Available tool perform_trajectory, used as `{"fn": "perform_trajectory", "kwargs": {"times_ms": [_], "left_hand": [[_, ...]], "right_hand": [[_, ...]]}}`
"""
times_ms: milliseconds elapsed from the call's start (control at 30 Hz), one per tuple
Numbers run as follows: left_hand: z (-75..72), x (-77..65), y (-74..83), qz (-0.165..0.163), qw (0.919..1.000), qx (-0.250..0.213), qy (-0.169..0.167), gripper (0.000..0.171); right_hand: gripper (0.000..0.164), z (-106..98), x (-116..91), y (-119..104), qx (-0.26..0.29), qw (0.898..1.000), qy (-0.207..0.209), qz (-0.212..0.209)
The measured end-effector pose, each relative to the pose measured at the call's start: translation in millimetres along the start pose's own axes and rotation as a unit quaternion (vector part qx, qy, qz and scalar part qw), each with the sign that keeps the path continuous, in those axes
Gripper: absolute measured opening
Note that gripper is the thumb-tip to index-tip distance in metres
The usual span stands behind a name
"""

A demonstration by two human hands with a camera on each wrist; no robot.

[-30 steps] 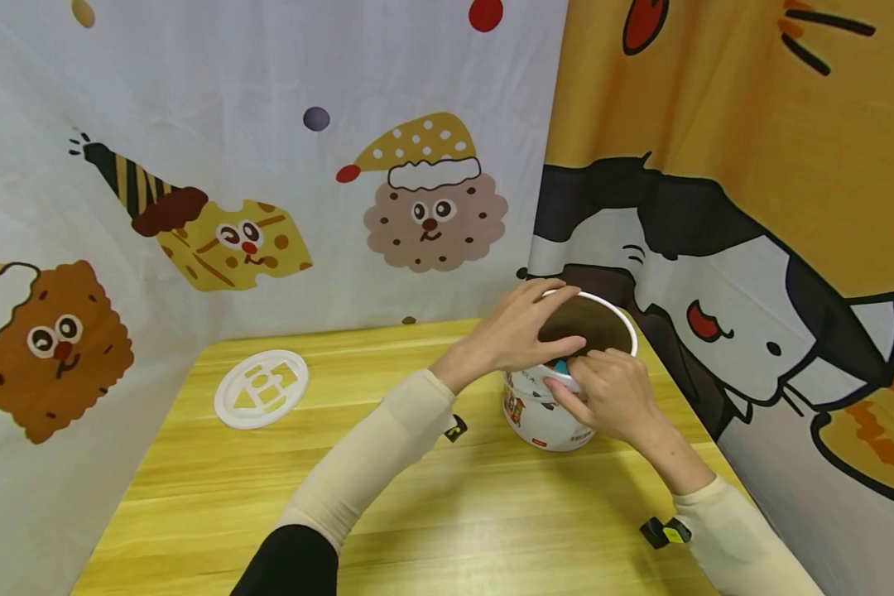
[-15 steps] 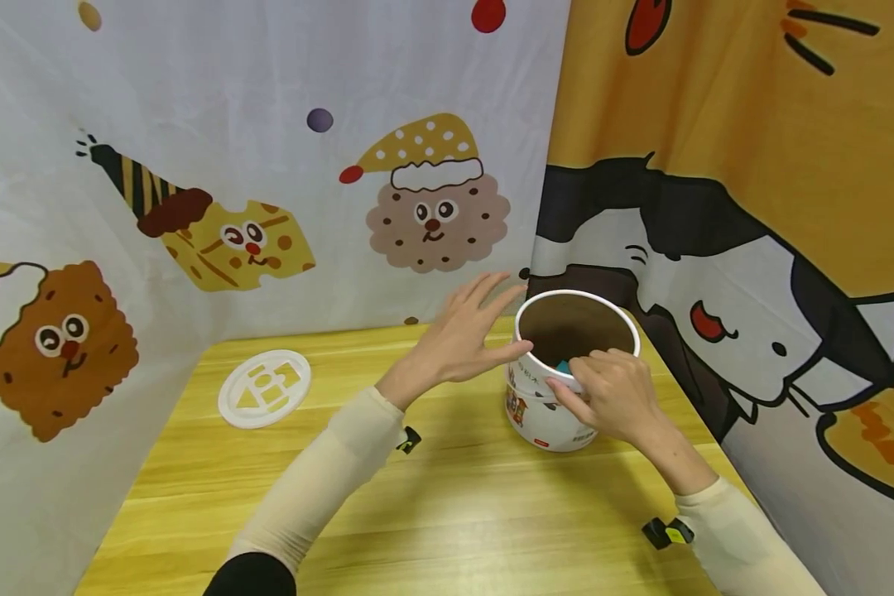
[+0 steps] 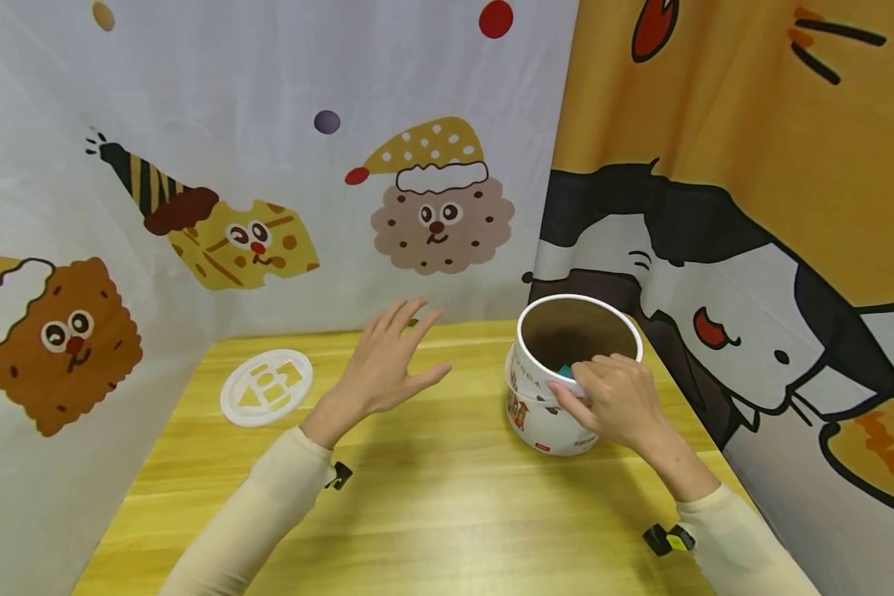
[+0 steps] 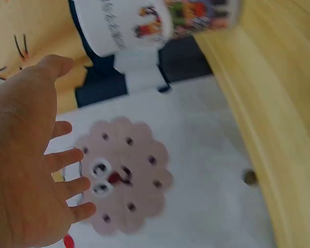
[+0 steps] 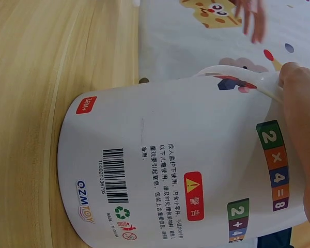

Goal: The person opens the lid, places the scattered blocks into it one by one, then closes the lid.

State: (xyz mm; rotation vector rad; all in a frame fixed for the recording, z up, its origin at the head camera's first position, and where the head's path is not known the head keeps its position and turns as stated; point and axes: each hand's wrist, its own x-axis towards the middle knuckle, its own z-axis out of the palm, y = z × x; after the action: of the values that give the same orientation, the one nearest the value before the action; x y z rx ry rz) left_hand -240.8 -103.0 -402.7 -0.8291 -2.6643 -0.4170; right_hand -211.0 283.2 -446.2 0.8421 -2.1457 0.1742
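Note:
A white printed bucket [image 3: 550, 426] stands upright on the table, its top uncovered. My right hand [image 3: 617, 397] grips its near rim, fingers curled over the edge and thumb outside. Part of something teal [image 3: 565, 372] shows inside, beside those fingers; the rest is hidden. In the right wrist view the bucket's side [image 5: 150, 124] carries a barcode and number blocks. My left hand [image 3: 378, 364] hovers left of the bucket, apart from it, with spread fingers holding nothing. The left wrist view shows this same palm [image 4: 26, 155] and the bucket's lower side [image 4: 201, 15].
A flat white round lid [image 3: 229, 399] with shaped cutouts lies on the left of the wooden table [image 3: 447, 530]. A white cartoon curtain [image 3: 268, 66] hangs behind the table. An orange cartoon curtain [image 3: 715, 108] hangs close on the bucket's right.
My left hand has left the bucket's rim and moved well to the left, fingers spread. My right hand keeps its grip on the rim, and the bucket stays in place.

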Motion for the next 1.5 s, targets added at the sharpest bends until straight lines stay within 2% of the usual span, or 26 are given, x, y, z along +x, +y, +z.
{"fn": "perform_trajectory", "kwargs": {"times_ms": [200,400,633,867,1033,1233,1367,1500], "left_hand": [[4.9,-48.0,-38.3,-0.045,0.9985,0.029,0.013,0.085],[10.4,-95.2,-76.5,-0.100,0.9946,0.025,0.012,0.083],[17.6,-135.1,-103.7,-0.142,0.9895,0.026,0.006,0.082],[29.1,-160.5,-130.2,-0.193,0.9804,0.025,-0.031,0.087],[34.3,-173.7,-148.1,-0.209,0.9769,0.013,-0.044,0.084],[35.2,-182.5,-156.2,-0.232,0.9701,-0.009,-0.071,0.072],[38.6,-187.7,-159.8,-0.231,0.9697,-0.018,-0.077,0.056],[41.2,-189.9,-164.2,-0.206,0.9771,-0.008,-0.051,0.042]], "right_hand": [[0.065,-0.9,-0.1,-1.0,0.001,1.000,0.013,-0.005],[0.064,-0.8,-0.9,-1.2,0.000,1.000,0.007,0.001],[0.065,-0.5,0.3,1.8,-0.006,1.000,0.004,-0.002],[0.065,1.3,-0.1,2.5,-0.002,1.000,0.002,0.000],[0.065,1.9,-1.7,1.3,-0.002,1.000,0.003,-0.001],[0.064,1.3,-1.6,-0.2,-0.003,1.000,0.000,-0.003],[0.064,0.8,-1.6,-0.8,-0.003,1.000,-0.004,-0.003],[0.064,1.4,-1.8,-0.6,-0.004,1.000,0.000,-0.003]]}}
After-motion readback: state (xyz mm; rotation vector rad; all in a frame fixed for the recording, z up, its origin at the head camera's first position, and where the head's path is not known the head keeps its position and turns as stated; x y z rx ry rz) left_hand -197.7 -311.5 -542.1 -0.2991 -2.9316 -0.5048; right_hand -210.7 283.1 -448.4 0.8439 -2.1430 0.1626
